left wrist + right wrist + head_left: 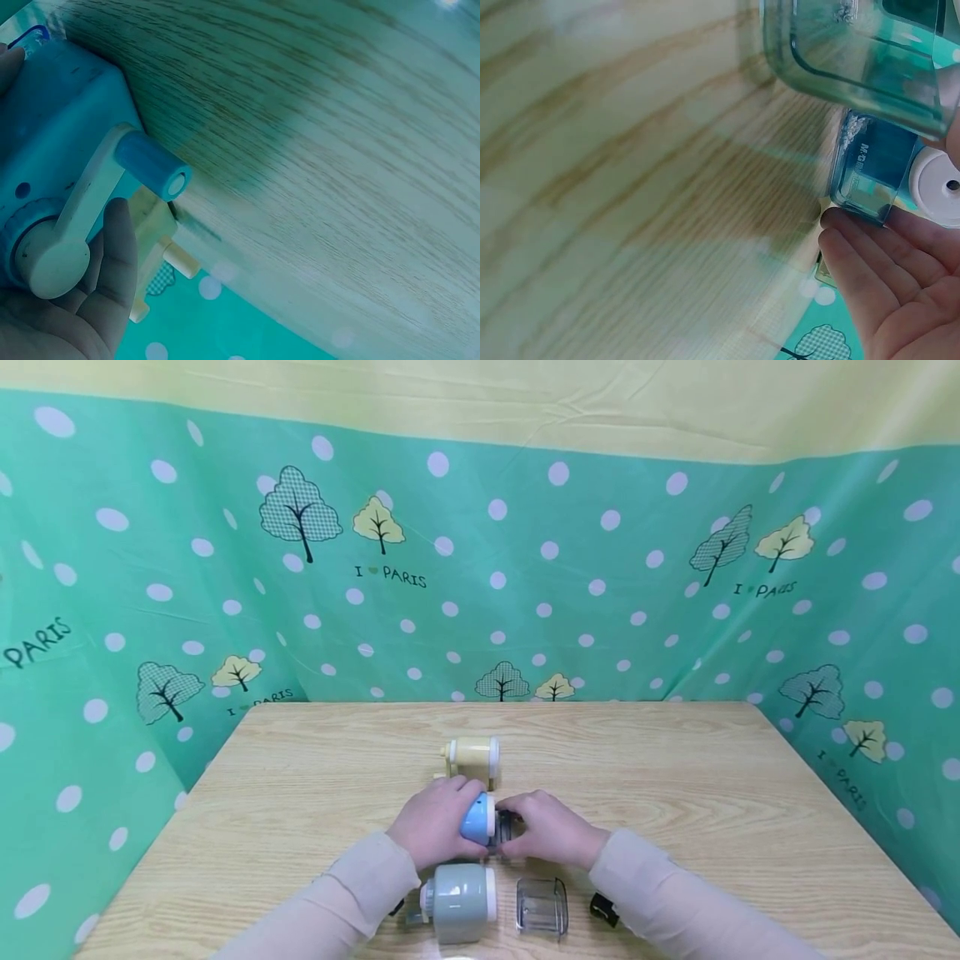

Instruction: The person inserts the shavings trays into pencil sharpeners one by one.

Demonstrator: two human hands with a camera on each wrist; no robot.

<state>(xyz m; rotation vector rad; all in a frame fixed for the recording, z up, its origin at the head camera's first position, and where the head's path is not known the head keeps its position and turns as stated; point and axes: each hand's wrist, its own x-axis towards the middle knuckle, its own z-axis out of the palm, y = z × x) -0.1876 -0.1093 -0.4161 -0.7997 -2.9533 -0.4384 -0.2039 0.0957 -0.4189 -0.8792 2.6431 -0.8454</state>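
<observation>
My left hand [438, 822] grips the body of a blue crank pencil sharpener [477, 820] at the middle of the table. Its white crank arm [94, 184] and blue knob [154, 165] face the left wrist camera. On the sharpener's other side, my right hand [551, 831] holds a clear shavings drawer [862, 169] between thumb and fingers, right at the sharpener's white face [936, 187]. Just nearer the person stands a grey-green sharpener [460, 902]. A second clear drawer [542, 906] lies to the right of it.
Beyond the hands stands a cream-yellow crank sharpener [474, 756], in line with the other two. A small black object [603, 910] shows beside the right sleeve. A green dotted curtain [525, 568] hangs around the wooden table [675, 777] at the back and sides.
</observation>
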